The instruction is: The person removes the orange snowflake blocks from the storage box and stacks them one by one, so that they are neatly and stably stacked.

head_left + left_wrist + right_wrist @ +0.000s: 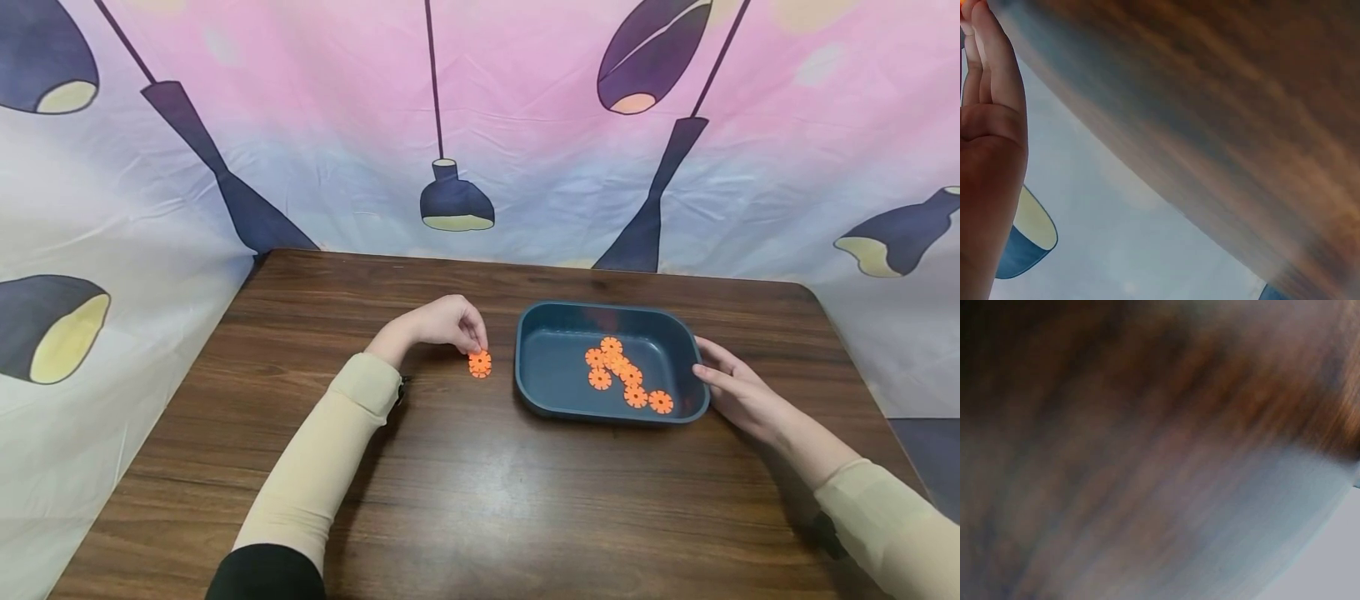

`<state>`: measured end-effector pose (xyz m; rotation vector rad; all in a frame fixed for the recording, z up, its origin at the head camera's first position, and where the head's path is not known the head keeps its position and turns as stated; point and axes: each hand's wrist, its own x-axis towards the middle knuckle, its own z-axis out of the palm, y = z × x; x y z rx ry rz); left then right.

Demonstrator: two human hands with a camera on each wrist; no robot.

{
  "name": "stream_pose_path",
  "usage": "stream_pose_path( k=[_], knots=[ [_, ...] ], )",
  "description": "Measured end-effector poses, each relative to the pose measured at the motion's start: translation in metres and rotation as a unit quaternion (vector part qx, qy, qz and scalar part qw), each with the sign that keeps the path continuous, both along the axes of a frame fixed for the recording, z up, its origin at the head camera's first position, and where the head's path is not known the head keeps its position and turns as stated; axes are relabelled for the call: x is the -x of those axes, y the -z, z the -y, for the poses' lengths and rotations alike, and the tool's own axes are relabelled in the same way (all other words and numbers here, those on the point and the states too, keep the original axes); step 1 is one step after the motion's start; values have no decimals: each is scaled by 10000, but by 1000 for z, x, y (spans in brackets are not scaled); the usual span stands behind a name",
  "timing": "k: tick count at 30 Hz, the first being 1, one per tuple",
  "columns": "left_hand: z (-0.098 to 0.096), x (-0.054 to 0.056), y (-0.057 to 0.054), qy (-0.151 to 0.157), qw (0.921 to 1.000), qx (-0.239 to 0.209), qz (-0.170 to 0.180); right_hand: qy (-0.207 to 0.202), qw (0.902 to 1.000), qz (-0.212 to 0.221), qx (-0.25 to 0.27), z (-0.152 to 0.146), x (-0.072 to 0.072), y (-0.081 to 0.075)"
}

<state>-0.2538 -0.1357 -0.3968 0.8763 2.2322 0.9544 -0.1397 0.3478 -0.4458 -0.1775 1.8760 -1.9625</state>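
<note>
In the head view my left hand (447, 322) pinches orange notched plastic discs (480, 363) between thumb and fingertips, at least two overlapping, left of a dark blue tray (536, 408). Several more orange discs (635, 396) lie loosely on the tray's floor, some overlapping. At the tray's right end my right hand (742, 398) holds the rim, thumb over the edge and fingers along the outer wall. In the left wrist view the left hand (994, 94) shows at the left edge, with a bit of orange at its fingertips. The right wrist view shows no hand.
The tray stands on a dark brown wooden table (450, 500). Behind the table hangs a cloth (337, 167) printed with lamps, touching its back edge. Light-coloured sleeves cover both forearms.
</note>
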Motion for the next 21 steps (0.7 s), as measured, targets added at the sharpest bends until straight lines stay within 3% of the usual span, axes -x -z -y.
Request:
stream_pose_path(
  k=[7, 21],
  knots=[
    [2, 0, 6, 14, 10000, 62, -29, 24, 10000, 19, 55, 0, 0, 0],
    [-1, -4, 8, -123, 9994, 266, -207, -16, 9999, -10, 170, -1, 0, 3]
  ],
)
